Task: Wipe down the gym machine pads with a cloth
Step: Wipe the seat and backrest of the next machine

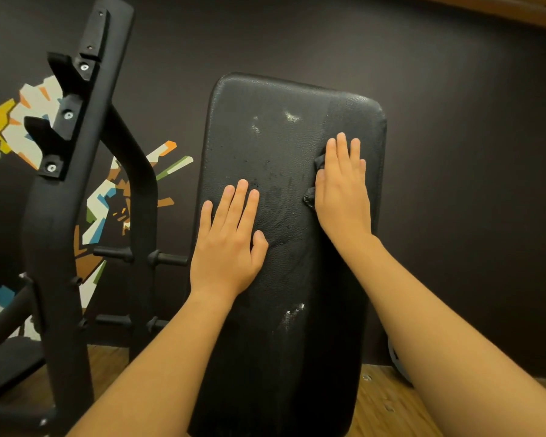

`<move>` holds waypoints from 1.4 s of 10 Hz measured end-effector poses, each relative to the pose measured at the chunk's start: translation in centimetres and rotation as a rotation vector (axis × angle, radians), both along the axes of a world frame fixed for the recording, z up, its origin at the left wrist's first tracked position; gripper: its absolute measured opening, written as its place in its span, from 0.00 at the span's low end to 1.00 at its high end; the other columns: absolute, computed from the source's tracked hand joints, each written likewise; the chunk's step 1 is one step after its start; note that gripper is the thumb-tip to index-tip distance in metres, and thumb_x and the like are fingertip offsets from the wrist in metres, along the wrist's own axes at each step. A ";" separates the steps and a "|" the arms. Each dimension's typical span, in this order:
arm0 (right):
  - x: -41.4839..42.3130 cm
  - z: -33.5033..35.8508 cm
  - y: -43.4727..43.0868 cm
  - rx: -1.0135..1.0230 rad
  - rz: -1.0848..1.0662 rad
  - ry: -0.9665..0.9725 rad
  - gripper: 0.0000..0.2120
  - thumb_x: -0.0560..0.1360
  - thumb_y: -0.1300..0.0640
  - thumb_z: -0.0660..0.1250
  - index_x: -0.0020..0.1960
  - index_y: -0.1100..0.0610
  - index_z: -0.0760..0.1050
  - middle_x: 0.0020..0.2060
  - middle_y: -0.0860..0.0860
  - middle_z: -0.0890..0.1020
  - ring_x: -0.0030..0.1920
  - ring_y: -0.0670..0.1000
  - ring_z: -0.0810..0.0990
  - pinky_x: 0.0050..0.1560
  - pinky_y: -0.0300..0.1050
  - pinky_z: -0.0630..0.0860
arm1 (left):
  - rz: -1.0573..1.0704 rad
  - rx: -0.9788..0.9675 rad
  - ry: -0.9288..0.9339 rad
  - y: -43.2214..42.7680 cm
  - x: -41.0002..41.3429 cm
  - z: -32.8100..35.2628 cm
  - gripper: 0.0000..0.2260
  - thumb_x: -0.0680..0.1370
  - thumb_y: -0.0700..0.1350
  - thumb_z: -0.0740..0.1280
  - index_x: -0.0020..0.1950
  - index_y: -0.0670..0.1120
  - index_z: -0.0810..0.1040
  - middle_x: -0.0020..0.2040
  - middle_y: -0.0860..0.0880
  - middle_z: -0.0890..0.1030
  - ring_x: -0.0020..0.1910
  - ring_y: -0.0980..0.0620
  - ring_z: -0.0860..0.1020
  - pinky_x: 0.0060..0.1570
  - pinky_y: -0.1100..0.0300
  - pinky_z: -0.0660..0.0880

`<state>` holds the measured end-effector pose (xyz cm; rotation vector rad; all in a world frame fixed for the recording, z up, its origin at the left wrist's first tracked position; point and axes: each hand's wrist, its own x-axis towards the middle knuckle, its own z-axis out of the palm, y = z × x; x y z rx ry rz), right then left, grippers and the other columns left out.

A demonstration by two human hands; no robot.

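- Pad (284, 121): the upper band and upper left quarter are bare and open to a pass. The lower half is bare between the two forearms.
- Left hand (227, 244): lies flat on the pad's middle left and blocks that edge.
- Right hand (341, 190): lies flat on the cloth (311, 197) at the pad's right side. A narrow bare strip runs between the hands.
- Rack upright (60, 231): stands left of the pad, its hooks (44, 134) pointing left. An open gap lies between it and the pad's upper half.
- Pegs (171, 258): jut toward the pad's left edge, near the left wrist.
- Wall (470, 168): stands behind, with open room right of the pad.
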<state>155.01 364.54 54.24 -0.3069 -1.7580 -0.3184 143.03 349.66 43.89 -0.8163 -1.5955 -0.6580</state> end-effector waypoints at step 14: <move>0.4 -4.6 0.2 0.064 0.014 -0.037 0.25 0.86 0.61 0.53 0.82 0.64 0.53 0.81 0.60 0.56 0.82 0.61 0.48 0.80 0.56 0.48 | 0.006 0.023 0.021 0.0 0.1 0.0 0.28 0.83 0.51 0.54 0.83 0.46 0.57 0.83 0.46 0.54 0.83 0.47 0.51 0.80 0.45 0.48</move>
